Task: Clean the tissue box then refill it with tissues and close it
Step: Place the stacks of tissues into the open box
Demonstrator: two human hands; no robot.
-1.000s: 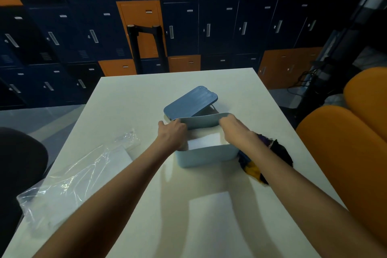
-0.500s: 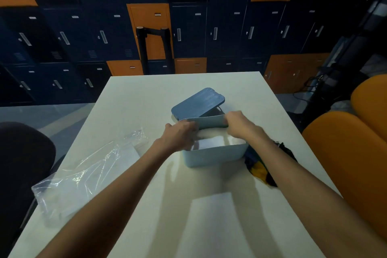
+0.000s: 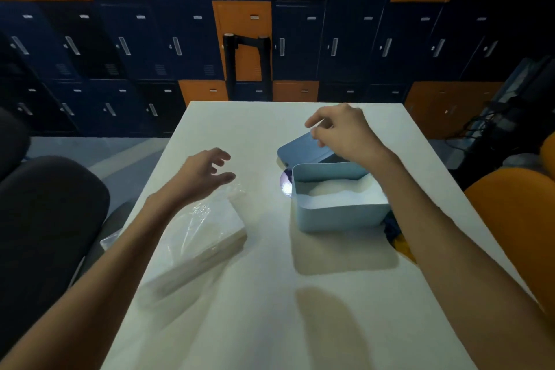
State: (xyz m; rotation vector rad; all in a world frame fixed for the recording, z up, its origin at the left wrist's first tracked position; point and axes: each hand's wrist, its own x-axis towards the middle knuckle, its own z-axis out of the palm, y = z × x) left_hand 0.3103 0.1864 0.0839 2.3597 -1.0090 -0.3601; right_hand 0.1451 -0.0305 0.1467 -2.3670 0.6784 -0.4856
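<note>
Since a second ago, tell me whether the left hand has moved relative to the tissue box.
Yes. The left hand has left the tissue box rim and swung leftward, and now hovers open over the plastic-wrapped tissue pack.

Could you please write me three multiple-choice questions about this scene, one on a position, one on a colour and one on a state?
1. Where is the lid?
A) closed on the box
B) tilted behind the tissue box
C) under the box

2. What colour is the tissue box?
A) light blue
B) red
C) black

3. What state is the tissue box in?
A) shut
B) open, with white tissues inside
C) tipped over

Answers:
1 B, the lid sits tilted just beyond the box's far wall.
2 A, its walls are pale blue.
3 B, its top is uncovered and the tissues show inside.
</note>
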